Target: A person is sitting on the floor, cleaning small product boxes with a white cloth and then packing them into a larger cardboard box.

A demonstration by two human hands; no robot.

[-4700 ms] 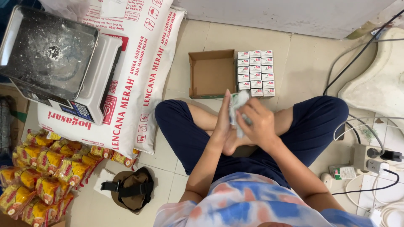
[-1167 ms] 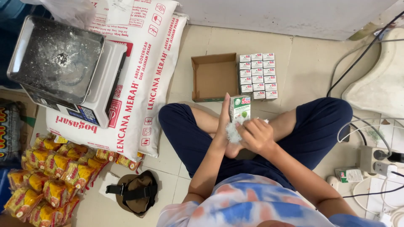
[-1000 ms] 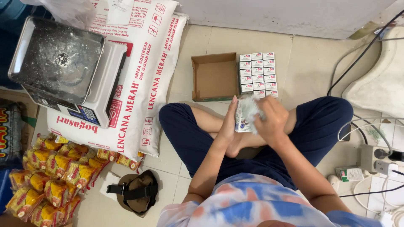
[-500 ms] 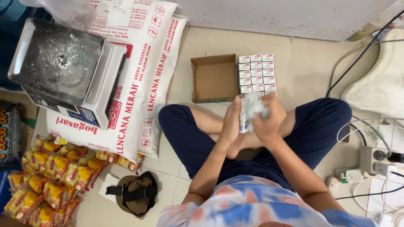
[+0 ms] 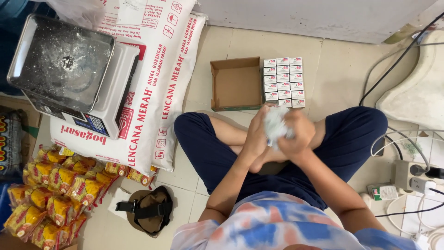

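Wrapper: a crumpled clear wrapper (image 5: 276,125) is held above the crossed legs.
Left hand (image 5: 256,134): pressed against its left side.
Right hand (image 5: 298,134): clenched around it.
Stacked small boxes (image 5: 283,82): just beyond the hands, beside an open carton (image 5: 236,83).

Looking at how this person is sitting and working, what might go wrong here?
Both hands, left hand and right hand, are crumpling a whitish wrapper right above the small boxes lined up on the floor; a loose elbow could knock the rows over. The cables and power strip beside the right knee might snag.
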